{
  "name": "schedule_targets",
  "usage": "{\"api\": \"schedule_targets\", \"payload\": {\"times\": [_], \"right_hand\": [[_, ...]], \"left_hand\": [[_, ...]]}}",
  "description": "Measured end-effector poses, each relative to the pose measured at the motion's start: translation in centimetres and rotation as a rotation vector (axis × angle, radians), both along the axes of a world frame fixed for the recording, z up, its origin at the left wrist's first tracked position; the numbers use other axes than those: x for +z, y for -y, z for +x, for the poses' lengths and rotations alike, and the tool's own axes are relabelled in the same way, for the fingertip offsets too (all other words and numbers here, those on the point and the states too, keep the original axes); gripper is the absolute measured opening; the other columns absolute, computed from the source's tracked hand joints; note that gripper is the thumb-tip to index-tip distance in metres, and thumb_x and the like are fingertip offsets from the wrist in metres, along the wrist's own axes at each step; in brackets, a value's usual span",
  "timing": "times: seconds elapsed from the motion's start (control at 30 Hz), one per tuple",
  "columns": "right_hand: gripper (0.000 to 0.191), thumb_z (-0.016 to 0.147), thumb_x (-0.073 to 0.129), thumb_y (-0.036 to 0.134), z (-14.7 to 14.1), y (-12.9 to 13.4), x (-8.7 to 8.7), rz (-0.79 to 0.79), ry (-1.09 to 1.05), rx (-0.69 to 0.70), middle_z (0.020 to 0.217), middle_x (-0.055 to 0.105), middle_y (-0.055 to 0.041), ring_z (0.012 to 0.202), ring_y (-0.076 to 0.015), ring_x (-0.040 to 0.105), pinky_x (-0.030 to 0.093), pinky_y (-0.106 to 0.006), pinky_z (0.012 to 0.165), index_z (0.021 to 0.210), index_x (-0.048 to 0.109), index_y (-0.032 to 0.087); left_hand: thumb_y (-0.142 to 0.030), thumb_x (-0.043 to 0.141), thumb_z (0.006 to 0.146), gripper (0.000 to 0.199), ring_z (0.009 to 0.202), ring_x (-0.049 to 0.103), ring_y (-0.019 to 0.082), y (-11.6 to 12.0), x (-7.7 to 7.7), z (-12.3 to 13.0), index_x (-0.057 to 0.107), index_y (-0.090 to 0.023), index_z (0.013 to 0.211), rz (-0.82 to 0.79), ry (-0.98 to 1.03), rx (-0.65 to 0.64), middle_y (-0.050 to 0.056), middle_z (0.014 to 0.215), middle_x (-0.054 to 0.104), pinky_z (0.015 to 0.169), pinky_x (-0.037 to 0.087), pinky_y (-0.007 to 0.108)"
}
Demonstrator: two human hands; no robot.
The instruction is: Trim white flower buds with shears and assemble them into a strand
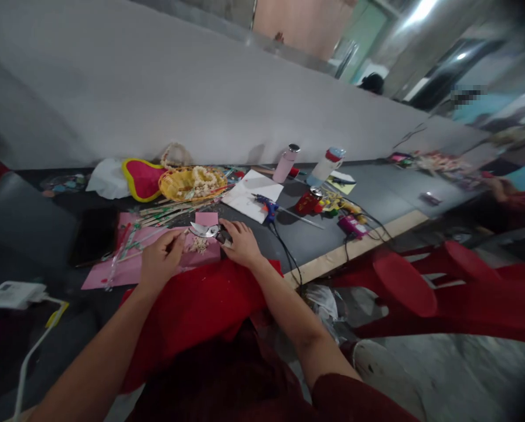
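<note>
My right hand (241, 243) is wrapped round the dark handles of metal pruning shears (205, 230), whose blades point left and stand apart. My left hand (162, 258) pinches a small pale piece (186, 232) near the blade tips; what exactly it is, is too small to tell. Beneath the blades, a pile of small pale bits (198, 245) lies on pink paper (130, 269). Thin sticks with green and white parts (170, 211) lie behind my left hand. A red cloth (192, 299) hangs over the table's near edge.
Behind stand a yellow basket (170, 184), a pink bottle (285, 164) and a white-blue bottle (326, 169). A blue glue gun (269, 208) rests by white sheets (249, 190), its cable trailing forward. Right of it is a red can (309, 200). A dark tablet (94, 235) lies left; red stools (405, 284) stand right.
</note>
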State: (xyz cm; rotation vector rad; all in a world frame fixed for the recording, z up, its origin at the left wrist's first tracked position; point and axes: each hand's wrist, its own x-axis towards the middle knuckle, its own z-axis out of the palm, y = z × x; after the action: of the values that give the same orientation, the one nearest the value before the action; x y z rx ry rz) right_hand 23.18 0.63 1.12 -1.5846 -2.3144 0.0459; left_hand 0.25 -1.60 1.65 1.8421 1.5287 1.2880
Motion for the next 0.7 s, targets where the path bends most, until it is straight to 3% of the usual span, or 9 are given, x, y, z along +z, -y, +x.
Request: {"api": "schedule_targets", "payload": {"times": [0.13, 0.3, 0.6, 0.7], "right_hand": [[0.066, 0.087, 0.05, 0.056, 0.7, -0.6, -0.4, -0.032, 0.019, -0.186, 0.13, 0.053, -0.0111, 0.116, -0.025, 0.048, 0.041, -0.037, 0.091, 0.143, 0.033, 0.026], [0.07, 0.08, 0.059, 0.062, 1.3, -1.2, -1.0, -0.044, 0.03, -0.399, 0.129, 0.055, -0.0087, 0.115, -0.027, 0.048, 0.041, -0.04, 0.091, 0.139, 0.04, 0.03], [0.068, 0.082, 0.047, 0.07, 0.9, -0.9, -1.0, -0.008, 0.034, -0.427, 0.121, 0.059, -0.0103, 0.114, -0.029, 0.047, 0.039, -0.045, 0.09, 0.133, 0.046, 0.026], [0.051, 0.086, 0.052, 0.059, 0.8, -0.5, -0.2, 0.027, 0.002, -0.392, 0.124, 0.057, -0.0084, 0.118, -0.0285, 0.044, 0.035, -0.046, 0.095, 0.124, 0.054, 0.026]], "left_hand": [[-0.041, 0.05, 0.088, 0.03, 0.061, 0.061, 0.013, 0.1, 0.3, -0.2, 0.068, -0.022, 0.103, 0.002, -0.083, 0.042, -0.002, 0.067, 0.068, 0.057, 0.042, 0.02], [-0.043, 0.045, 0.089, 0.036, 0.074, 0.066, 0.017, 0.7, 1.2, 0.4, 0.066, -0.027, 0.113, -0.178, -0.372, 0.025, 0.001, 0.089, 0.074, 0.06, 0.04, 0.023], [-0.043, 0.042, 0.089, 0.038, 0.074, 0.066, 0.023, 0.6, 1.3, 0.8, 0.067, -0.029, 0.114, -0.195, -0.562, -0.034, 0.005, 0.097, 0.075, 0.056, 0.037, 0.027], [-0.046, 0.038, 0.09, 0.041, 0.074, 0.066, 0.024, 0.5, 1.2, 0.8, 0.067, -0.027, 0.113, -0.212, -0.61, -0.043, 0.006, 0.094, 0.075, 0.056, 0.037, 0.028]]}}
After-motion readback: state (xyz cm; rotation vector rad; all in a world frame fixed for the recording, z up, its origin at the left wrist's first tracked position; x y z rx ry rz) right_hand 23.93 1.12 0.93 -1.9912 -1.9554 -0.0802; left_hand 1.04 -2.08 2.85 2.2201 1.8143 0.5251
